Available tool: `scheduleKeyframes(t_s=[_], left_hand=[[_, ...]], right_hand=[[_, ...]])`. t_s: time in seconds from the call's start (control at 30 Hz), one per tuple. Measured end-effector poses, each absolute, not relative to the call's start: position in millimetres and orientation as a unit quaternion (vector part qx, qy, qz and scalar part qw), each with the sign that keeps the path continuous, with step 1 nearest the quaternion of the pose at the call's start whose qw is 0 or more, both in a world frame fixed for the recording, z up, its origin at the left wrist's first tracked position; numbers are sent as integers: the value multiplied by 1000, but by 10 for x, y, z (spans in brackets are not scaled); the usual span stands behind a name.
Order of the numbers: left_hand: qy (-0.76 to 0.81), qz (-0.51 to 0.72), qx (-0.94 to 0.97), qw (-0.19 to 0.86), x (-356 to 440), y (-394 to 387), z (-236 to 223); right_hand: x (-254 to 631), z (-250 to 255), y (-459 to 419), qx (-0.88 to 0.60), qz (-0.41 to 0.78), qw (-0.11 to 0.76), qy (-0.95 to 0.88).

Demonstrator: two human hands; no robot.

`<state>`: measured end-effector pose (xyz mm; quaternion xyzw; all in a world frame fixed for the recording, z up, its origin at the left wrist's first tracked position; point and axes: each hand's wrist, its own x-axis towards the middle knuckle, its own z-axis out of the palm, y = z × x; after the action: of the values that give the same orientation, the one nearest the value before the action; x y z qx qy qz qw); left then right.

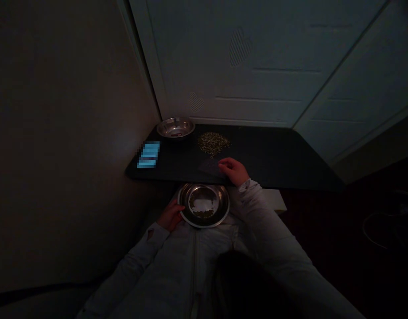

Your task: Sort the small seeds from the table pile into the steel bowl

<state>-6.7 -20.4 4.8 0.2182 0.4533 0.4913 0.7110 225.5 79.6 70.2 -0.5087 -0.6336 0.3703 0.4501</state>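
Note:
My left hand grips the left rim of a stainless steel bowl, thumb over the edge. The bowl is close to my body, just below the table's front edge, with small greenish grains lying along its bottom. Over the front of the dark table, my right hand has its fingers curled and drawn together. A thin, dull flat patch, perhaps a sheet, lies by those fingertips; the dim light hides whether they hold it. Just beyond is a heap of small mixed grains or seeds.
A second steel bowl stands at the table's back left corner. In front of it lies a lit, pixelated screen. White panelled doors rise behind the table, and a wall runs along the left. A pale box-like thing shows below the table.

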Motion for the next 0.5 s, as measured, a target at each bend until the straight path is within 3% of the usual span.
scheduleKeyframes(t_s=[0.5], left_hand=[[463,505,200,700,-25,-204,92]], right_hand=[[2184,698,770,-466,437,389,-664]])
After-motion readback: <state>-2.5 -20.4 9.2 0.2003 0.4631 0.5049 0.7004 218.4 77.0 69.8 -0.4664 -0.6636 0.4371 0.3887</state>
